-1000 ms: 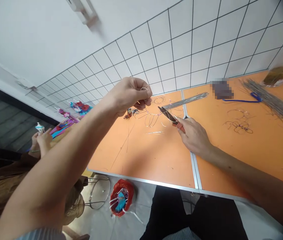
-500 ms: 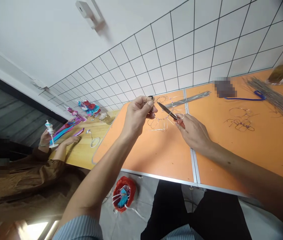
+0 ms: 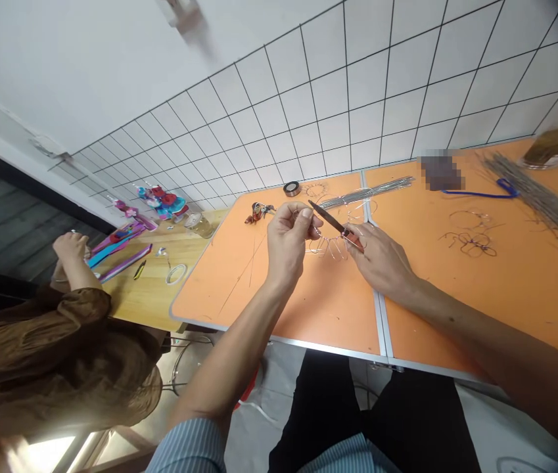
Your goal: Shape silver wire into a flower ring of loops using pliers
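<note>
Over the orange table, my left hand (image 3: 288,240) pinches a thin wire piece (image 3: 335,246) bent into a ring with several small loops. The pinched end is hidden by my fingertips. My right hand (image 3: 374,256) is closed around a dark, tapered metal tool (image 3: 326,215) with reddish colour near the grip; it looks like scissors or long-nose pliers. Its tip points up and left, close to my left thumb. The right fingers are also against the right side of the wire ring.
Behind my hands lie a bundle of straight wires (image 3: 377,190) and a tape roll (image 3: 292,189). Brown-red clips or keys (image 3: 256,213) lie left. At right are bent wire flowers (image 3: 476,244) and a larger wire bundle (image 3: 545,197). A co-worker's hand (image 3: 70,246) is raised at far left.
My left hand has moved right, closer to my right hand, uncovering the tape roll and reddish items. The wire ring has turned. The co-worker's hand has lifted off the wooden table.
</note>
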Tool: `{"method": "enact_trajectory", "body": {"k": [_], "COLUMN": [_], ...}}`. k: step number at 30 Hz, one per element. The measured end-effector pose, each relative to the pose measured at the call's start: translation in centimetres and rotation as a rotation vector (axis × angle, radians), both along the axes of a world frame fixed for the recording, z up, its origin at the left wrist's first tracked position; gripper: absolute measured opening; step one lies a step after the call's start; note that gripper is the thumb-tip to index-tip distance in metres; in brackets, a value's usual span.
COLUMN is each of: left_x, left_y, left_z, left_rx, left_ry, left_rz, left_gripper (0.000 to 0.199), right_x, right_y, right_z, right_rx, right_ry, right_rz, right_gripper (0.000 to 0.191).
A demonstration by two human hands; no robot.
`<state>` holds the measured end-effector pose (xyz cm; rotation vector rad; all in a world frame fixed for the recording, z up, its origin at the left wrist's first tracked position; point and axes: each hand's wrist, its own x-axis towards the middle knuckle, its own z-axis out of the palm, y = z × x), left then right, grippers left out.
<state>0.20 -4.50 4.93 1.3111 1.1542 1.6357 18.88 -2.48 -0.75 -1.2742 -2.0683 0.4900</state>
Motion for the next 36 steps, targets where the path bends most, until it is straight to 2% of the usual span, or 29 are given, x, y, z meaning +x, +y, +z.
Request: {"method": "enact_trajectory", "body": {"k": [16, 23, 30, 36], "left_x": [0.6, 0.6, 0.7, 0.7], "left_y": [1.6, 1.9, 1.9, 1.9], "left_z": [-1.9, -2.3, -2.3, -2.4], "left_rx": [0.083, 0.077, 0.074, 0.083], "left_ry": [-0.093, -0.113, -0.098, -0.086], "left_rz": [0.016, 0.009, 0.013, 0.018], "left_gripper": [0.024, 0.021, 0.024, 0.023], "right_x": [-0.2, -0.2, -0.2, -0.2], "right_y": [0.4, 0.6, 0.6, 0.6], "right_z": [-0.4, -0.9, -1.0, -1.3], "right_rx": [-0.047, 0.057, -0.081, -0.11], "right_ry": [-0.105, -0.143, -0.084, 0.006], "right_rz": [0.02, 0.018, 0.048, 0.098], "right_gripper": [0.019, 0.016, 0.012, 0.013]}}
